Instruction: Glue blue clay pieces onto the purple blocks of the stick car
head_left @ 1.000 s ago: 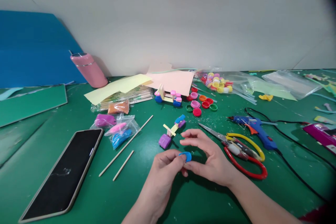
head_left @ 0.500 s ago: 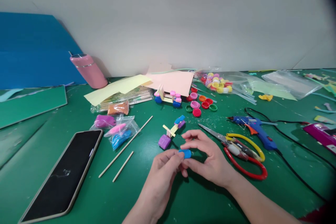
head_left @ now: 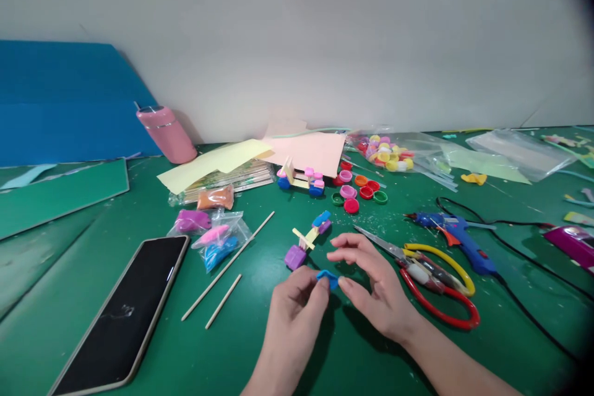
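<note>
A small flattened piece of blue modelling clay (head_left: 328, 278) is pinched between the thumb and fingers of my left hand (head_left: 297, 312). My right hand (head_left: 378, 288) is open, its thumb tip at the clay's right edge and its fingers spread above. Just beyond the hands stands a little model of pale sticks (head_left: 310, 239) with purple and blue clay lumps. Behind it is a similar stick model (head_left: 301, 180) with pink and blue pieces. Clear bags of purple clay (head_left: 192, 221) and of pink and blue clay (head_left: 220, 250) lie to the left.
Scissors (head_left: 399, 252) with red and yellow handles and a blue glue gun (head_left: 457, 235) lie right. Two wooden sticks (head_left: 227, 266) and a phone (head_left: 125, 315) lie left. Bottle caps (head_left: 351, 205), coloured paper (head_left: 306, 148) and a pink bottle (head_left: 167, 135) are farther back.
The blue clay has been turned and looks more bent. My right hand's index and middle fingers have lifted off it a little. The whole view has shifted slightly.
</note>
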`<state>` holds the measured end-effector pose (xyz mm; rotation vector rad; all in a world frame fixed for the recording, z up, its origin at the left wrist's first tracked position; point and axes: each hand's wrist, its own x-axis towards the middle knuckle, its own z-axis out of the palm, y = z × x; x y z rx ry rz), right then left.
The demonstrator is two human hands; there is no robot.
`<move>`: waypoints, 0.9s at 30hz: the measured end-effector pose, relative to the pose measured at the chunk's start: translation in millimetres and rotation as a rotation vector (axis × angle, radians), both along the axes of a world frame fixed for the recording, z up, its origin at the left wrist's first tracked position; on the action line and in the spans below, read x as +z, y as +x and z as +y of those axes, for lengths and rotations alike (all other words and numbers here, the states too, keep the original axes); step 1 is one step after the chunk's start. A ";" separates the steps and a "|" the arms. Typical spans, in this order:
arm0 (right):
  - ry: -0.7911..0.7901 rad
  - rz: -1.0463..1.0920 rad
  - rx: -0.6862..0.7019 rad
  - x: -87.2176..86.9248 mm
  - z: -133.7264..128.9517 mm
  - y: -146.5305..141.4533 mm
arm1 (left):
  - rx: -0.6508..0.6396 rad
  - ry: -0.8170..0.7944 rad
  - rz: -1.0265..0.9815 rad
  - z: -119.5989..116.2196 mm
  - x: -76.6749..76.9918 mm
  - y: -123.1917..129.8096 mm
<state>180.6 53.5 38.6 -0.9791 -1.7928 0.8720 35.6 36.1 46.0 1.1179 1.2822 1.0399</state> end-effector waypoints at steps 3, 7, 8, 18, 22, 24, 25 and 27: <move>0.000 -0.002 0.012 0.6 0.4 -0.4 | -0.013 0.192 0.237 -2.1 1.7 1.5; -0.009 0.002 -0.005 -1.6 0.7 -2.4 | -0.033 0.291 0.357 -3.5 2.5 2.7; -0.020 0.009 -0.014 -2.3 0.8 -2.6 | -0.037 0.286 0.346 -3.5 2.7 2.5; -0.179 0.101 -0.066 -6.2 2.0 -4.6 | -0.065 -0.077 -0.176 0.5 -4.9 1.3; -0.177 0.077 -0.075 -3.4 -0.4 -7.1 | -0.022 -0.116 -0.257 0.0 -3.6 4.6; -0.173 0.071 -0.077 -2.6 -1.1 -7.7 | -0.002 -0.131 -0.294 -0.5 -2.2 5.4; -0.173 0.072 -0.077 -2.4 -1.2 -7.9 | 0.002 -0.136 -0.306 -0.7 -1.7 5.6; -0.179 0.080 -0.075 -2.7 -1.0 -8.3 | 0.011 -0.142 -0.316 -1.0 -1.0 5.7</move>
